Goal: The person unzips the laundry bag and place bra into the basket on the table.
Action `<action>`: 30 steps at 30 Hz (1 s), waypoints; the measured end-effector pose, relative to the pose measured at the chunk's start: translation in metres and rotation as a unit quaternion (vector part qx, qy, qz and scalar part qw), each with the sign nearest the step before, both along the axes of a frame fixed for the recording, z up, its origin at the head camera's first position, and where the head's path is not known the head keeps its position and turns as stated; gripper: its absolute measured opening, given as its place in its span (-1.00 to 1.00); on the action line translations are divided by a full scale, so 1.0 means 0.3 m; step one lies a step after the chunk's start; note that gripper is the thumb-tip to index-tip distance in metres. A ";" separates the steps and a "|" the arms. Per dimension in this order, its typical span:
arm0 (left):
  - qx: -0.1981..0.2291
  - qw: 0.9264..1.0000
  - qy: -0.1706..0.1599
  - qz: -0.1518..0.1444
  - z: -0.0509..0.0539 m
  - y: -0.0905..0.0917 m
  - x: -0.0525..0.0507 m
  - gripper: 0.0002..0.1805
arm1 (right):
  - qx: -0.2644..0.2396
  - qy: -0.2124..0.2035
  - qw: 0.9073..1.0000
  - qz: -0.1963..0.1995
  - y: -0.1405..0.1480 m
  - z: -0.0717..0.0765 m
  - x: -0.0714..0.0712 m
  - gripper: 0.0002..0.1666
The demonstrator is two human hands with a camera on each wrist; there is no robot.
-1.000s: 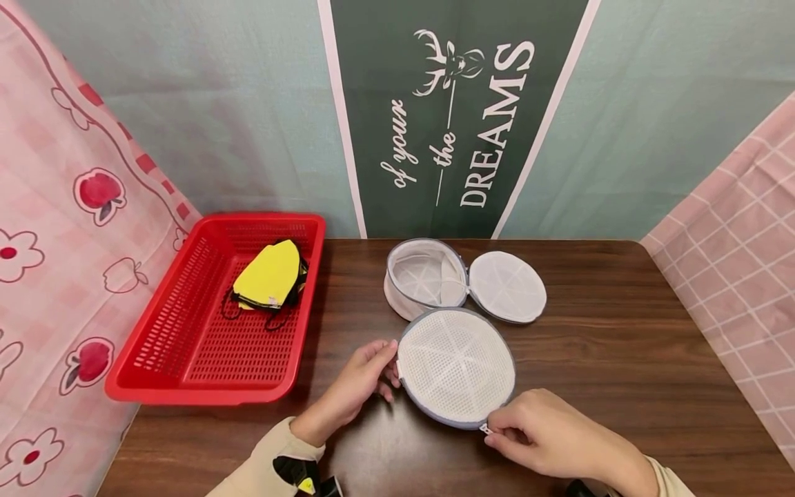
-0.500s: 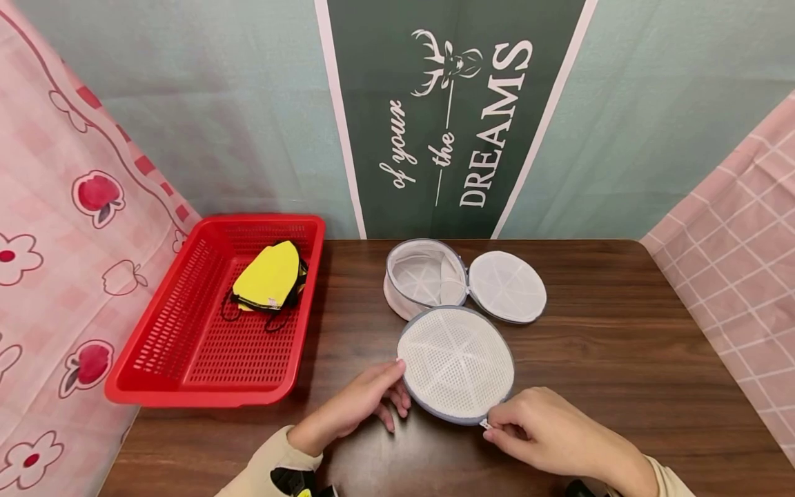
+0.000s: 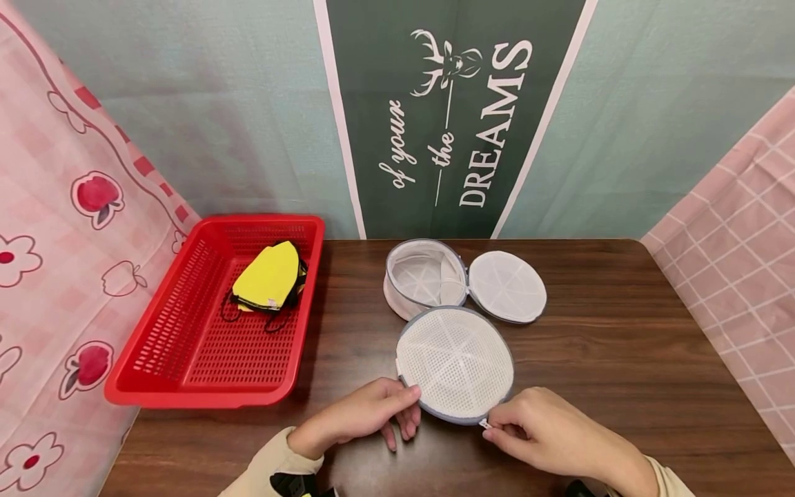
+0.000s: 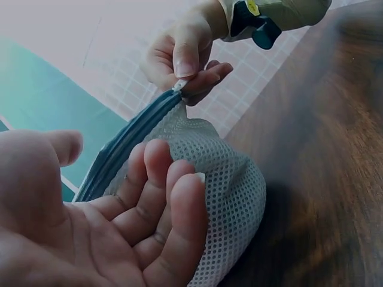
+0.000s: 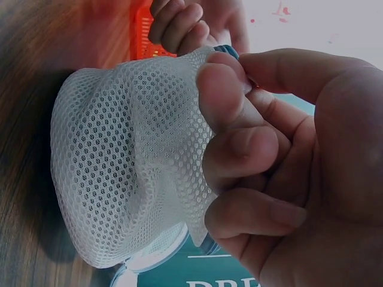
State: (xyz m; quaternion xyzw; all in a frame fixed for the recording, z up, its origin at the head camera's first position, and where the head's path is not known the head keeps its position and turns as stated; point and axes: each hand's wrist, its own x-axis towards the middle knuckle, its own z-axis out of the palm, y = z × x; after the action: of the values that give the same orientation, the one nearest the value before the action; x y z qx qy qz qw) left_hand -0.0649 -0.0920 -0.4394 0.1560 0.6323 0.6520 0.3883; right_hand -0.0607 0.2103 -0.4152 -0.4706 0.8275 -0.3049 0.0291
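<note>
A round white mesh laundry bag (image 3: 456,362) with a blue-grey zipped rim is held tilted above the table, its flat top facing up. My right hand (image 3: 546,431) pinches the white zipper pull (image 4: 179,85) at the bag's near edge. My left hand (image 3: 373,414) is at the bag's lower left, its thumb at the rim in the head view. In the left wrist view its fingers (image 4: 190,206) are loosely bent beside the mesh, thumb apart. The soft mesh body (image 5: 114,155) hangs below the rim in the right wrist view.
Behind the held bag stands a second round mesh bag (image 3: 393,293), unzipped, its lid (image 3: 507,286) folded out to the right. A red plastic basket (image 3: 205,398) at left holds a yellow and black fabric item (image 3: 270,276). Cloth curtains (image 3: 248,124) border the wooden table (image 3: 621,359).
My left hand has slid along the bag's rim from its left side down toward the near edge, fingers loosening. The right hand stays at the zipper pull; the bag has barely shifted.
</note>
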 end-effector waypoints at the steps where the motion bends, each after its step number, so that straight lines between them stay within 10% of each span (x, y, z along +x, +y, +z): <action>1: 0.001 1.000 0.003 -0.007 0.003 0.001 0.001 -0.41 | -0.001 -0.002 1.000 0.001 0.000 -0.001 0.000 -0.53; 30: 0.034 0.998 -0.030 -0.038 -0.029 0.129 0.035 -0.27 | -0.018 -0.012 1.000 0.011 -0.010 -0.010 0.002 -0.54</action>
State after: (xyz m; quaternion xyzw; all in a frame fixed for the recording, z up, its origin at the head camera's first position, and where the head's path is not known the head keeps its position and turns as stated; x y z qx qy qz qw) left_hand -0.0543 -0.0533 -0.4482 0.1728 0.5914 0.6625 0.4261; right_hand -0.0601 0.2074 -0.4183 -0.4765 0.8162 -0.3251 0.0333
